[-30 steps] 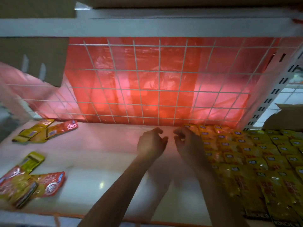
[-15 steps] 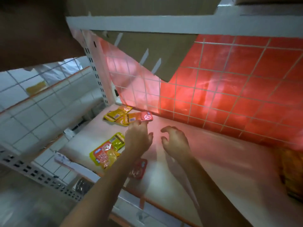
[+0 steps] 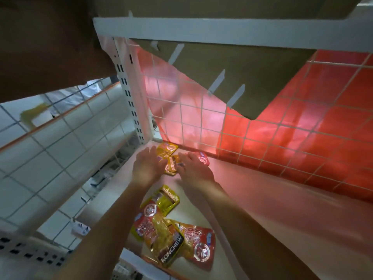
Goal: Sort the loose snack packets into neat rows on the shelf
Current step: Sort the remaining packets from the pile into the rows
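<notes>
Roughly, from left to right:

- The left hand (image 3: 146,168) reaches to the far left corner of the shelf (image 3: 262,199), fingers stretched and apart, curled round nothing. Blur hides whether it touches anything.
- Three far packets lie just beside it: a yellow packet (image 3: 167,149) against the wire grid (image 3: 282,128), a small orange packet (image 3: 171,166) between the hands, and a red packet (image 3: 203,158).
- The near pile overlaps loosely. A green-yellow packet (image 3: 167,201) slants near-left to far-right, its writing upside down. A gold packet (image 3: 167,245) reads "KONCHEW" at its near end, long axis roughly near to far. A red emblem packet (image 3: 200,246) points near-right.
- The right hand (image 3: 194,169) lies flat, fingers spread over the red packet's edge, gripping nothing.
</notes>
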Demonstrator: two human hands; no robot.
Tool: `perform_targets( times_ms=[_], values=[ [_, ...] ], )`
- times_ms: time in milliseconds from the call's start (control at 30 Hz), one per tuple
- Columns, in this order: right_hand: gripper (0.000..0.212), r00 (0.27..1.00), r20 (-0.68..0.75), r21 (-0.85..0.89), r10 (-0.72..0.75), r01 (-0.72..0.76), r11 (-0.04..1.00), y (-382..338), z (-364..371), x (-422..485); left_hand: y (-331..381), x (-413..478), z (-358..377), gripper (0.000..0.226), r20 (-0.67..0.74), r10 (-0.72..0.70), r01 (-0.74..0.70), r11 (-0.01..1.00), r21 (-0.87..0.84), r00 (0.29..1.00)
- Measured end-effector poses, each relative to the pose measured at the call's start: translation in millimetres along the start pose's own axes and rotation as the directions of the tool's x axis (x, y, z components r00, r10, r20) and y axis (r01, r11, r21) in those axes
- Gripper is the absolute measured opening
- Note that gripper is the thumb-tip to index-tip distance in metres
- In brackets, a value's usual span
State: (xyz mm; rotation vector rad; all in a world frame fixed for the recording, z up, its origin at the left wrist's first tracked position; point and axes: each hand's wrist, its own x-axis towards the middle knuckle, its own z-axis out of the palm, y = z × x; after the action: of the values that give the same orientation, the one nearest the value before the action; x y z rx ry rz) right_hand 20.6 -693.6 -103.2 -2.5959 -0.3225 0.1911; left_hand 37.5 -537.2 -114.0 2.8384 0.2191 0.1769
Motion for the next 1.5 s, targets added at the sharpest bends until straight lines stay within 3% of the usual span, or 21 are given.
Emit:
perform_targets(
  times_ms=[167, 300, 400, 500, 633, 733, 867, 967, 1067, 1267, 1500],
  values=[
    [0.047, 0.988, -0.044, -0.056, 0.147, -0.149, 0.987, -5, 3, -11, 3, -17, 6, 0.039, -0.029, 0.046, -0.045, 0.999, 0.005, 0.999],
    [0.052, 0.968, -0.122, -0.095, 0.219, -0.231, 0.968, 4, -3, -45, 25, -50, -3, 0.032, -0.023, 0.084, -0.080, 0.987, 0.136, 0.996],
    [0.065, 0.937, -0.220, -0.153, 0.273, -0.310, 0.938, 16, -9, -72, 45, -72, -8, 0.027, -0.036, 0.134, -0.126, 0.978, 0.164, 0.990],
    [0.074, 0.919, -0.258, -0.204, 0.299, -0.354, 0.913, 27, -15, -97, 68, -89, -9, 0.026, -0.030, 0.090, -0.093, 0.990, -0.103, 0.995],
    [0.051, 0.895, -0.284, -0.173, 0.345, -0.402, 0.899, 40, -28, -124, 102, -116, -3, 0.024, -0.107, 0.076, -0.113, 0.907, -0.406, 0.991],
    [0.033, 0.849, -0.334, -0.046, 0.408, -0.447, 0.893, 55, -46, -143, 122, -127, 7, 0.018, -0.035, 0.007, -0.027, 0.790, -0.613, 0.999],
    [0.022, 0.744, -0.351, 0.430, 0.569, -0.412, 0.804, 96, -74, -178, 155, -142, 16, 0.020, 0.142, -0.017, 0.121, 0.630, -0.767, 0.990],
    [0.009, 0.654, -0.336, 0.710, 0.678, -0.297, 0.638, 127, -85, -206, 188, -157, 17, 0.039, 0.287, 0.089, 0.219, 0.449, -0.866, 0.954],
    [0.014, 0.602, -0.316, 0.798, 0.733, -0.249, 0.549, 157, -98, -230, 226, -173, 23, 0.034, 0.326, 0.198, 0.238, 0.367, -0.899, 0.924],
    [0.016, 0.511, -0.397, 0.790, 0.762, -0.232, 0.567, 205, -134, -283, 293, -204, 42, 0.024, 0.387, 0.257, 0.278, 0.376, -0.884, 0.885],
    [0.014, 0.338, -0.500, 0.780, 0.797, -0.224, 0.584, 266, -170, -338, 349, -235, 68, 0.022, 0.386, 0.388, 0.143, 0.526, -0.839, 0.837]
  ],
)
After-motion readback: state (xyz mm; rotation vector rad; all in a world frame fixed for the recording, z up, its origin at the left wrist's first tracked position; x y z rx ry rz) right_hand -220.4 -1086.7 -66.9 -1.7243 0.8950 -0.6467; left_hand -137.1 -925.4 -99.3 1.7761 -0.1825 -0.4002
